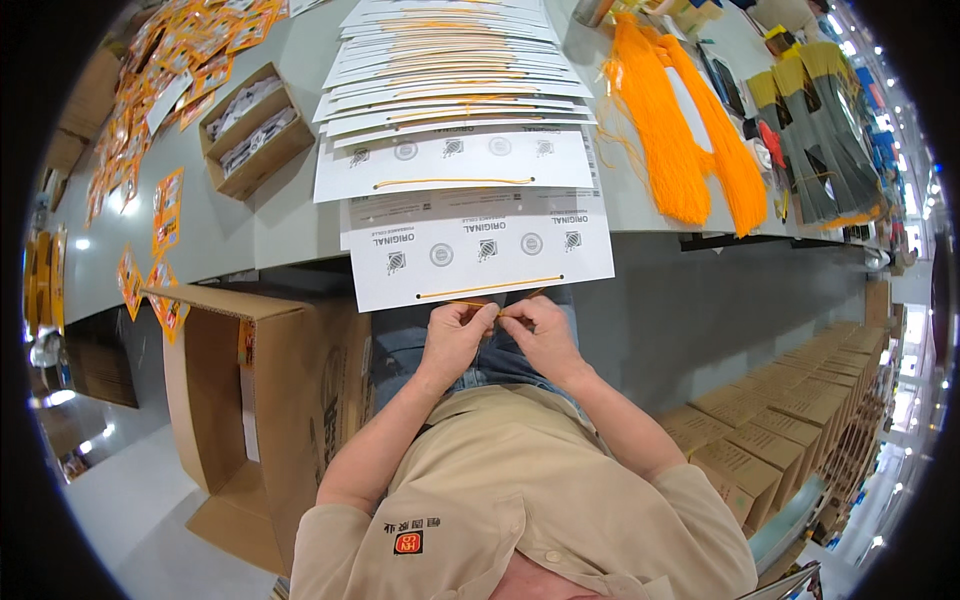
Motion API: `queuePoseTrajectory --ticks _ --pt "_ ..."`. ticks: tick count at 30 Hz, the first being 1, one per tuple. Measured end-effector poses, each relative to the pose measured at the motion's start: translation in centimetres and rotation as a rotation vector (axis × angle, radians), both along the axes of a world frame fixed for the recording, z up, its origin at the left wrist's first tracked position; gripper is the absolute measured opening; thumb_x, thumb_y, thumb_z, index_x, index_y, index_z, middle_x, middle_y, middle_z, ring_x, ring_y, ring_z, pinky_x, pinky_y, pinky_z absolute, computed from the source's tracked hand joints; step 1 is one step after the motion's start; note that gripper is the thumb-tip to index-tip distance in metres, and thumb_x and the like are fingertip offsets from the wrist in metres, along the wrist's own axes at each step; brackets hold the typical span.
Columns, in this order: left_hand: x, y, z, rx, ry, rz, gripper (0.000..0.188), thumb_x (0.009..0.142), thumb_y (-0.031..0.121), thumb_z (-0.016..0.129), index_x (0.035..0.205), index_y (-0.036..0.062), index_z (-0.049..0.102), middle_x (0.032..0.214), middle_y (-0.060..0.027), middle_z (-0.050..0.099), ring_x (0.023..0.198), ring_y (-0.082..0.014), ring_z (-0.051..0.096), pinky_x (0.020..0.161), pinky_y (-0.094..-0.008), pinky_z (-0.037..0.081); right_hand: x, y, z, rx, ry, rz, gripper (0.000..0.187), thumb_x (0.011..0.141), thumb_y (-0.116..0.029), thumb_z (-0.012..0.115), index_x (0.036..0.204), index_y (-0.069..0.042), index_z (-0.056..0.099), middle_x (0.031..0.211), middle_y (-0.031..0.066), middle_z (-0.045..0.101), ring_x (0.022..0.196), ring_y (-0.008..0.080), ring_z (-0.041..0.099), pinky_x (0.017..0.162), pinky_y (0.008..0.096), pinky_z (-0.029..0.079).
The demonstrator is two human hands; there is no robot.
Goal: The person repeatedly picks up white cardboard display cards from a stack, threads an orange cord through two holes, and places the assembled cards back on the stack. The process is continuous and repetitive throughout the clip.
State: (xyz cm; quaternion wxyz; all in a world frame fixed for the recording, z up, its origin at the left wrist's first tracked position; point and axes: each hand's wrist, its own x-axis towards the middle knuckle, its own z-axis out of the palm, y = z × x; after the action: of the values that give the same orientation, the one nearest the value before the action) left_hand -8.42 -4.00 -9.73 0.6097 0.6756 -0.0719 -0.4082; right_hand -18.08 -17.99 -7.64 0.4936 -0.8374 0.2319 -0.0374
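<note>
Both hands meet just past the near edge of a white printed card (500, 232), which juts over the table's front edge. An orange cord (490, 287) runs between two holes along that card's near edge. My left hand (458, 335) pinches the cord with thumb and fingertips. Right beside it, my right hand (541, 333) is closed on the cord too, the fingertips of both hands almost touching. Whether a knot lies between them is hidden by the fingers. Behind, a long overlapping row of similar white cards (455, 90) carries orange cords.
Two bundles of orange cord (660, 140) lie right of the cards. A small box of pale packets (255, 130) and many orange printed packets (165, 210) are at left. An open cardboard carton (270, 400) stands at my left. Grey-and-yellow bundles (820, 130) lie far right; cartons (780, 420) line the floor.
</note>
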Motion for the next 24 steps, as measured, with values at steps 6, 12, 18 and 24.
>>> queuePoseTrajectory --ticks 6,12,18,24 --pt "-0.1 -1.3 -1.7 -0.109 0.192 0.237 0.013 0.095 0.011 0.064 0.099 -0.0012 0.067 0.084 -0.0028 0.066 0.07 -0.0109 0.057 0.066 -0.0273 0.05 -0.5 1.1 0.6 0.153 -0.131 -0.062 0.009 0.087 -0.006 0.073 0.091 0.0 0.067 0.084 0.0086 0.062 0.071 0.0164 0.061 0.066 0.0295 0.051" --pt "0.3 0.2 -0.2 0.168 0.009 0.297 0.012 0.096 0.006 0.064 0.104 -0.0022 0.066 0.09 -0.0052 0.067 0.075 -0.0123 0.061 0.07 -0.0292 0.052 -1.6 0.0 0.3 0.195 0.055 -0.258 0.012 0.091 -0.008 0.072 0.091 0.001 0.064 0.086 0.0083 0.066 0.073 0.0144 0.063 0.067 0.0289 0.053" --pt "1.7 -0.4 4.9 -0.617 0.273 0.421 0.023 0.1 0.005 0.05 0.119 -0.005 0.06 0.109 -0.0161 0.071 0.097 -0.0265 0.072 0.089 -0.0413 0.058 -2.2 -1.3 8.7 0.214 -0.278 0.247 0.012 0.089 -0.008 0.074 0.092 -0.002 0.064 0.089 0.0081 0.068 0.076 0.0187 0.066 0.07 0.0295 0.055" --pt "10.1 -5.5 7.6 -0.686 0.162 0.466 0.028 0.101 0.004 0.051 0.127 -0.0049 0.053 0.122 -0.0172 0.065 0.106 -0.0257 0.067 0.096 -0.041 0.054 -0.8 -2.3 19.9 0.445 -0.883 0.662 0.006 0.086 0.0 0.072 0.092 0.001 0.071 0.094 0.0131 0.07 0.077 0.0248 0.069 0.073 0.0368 0.06"
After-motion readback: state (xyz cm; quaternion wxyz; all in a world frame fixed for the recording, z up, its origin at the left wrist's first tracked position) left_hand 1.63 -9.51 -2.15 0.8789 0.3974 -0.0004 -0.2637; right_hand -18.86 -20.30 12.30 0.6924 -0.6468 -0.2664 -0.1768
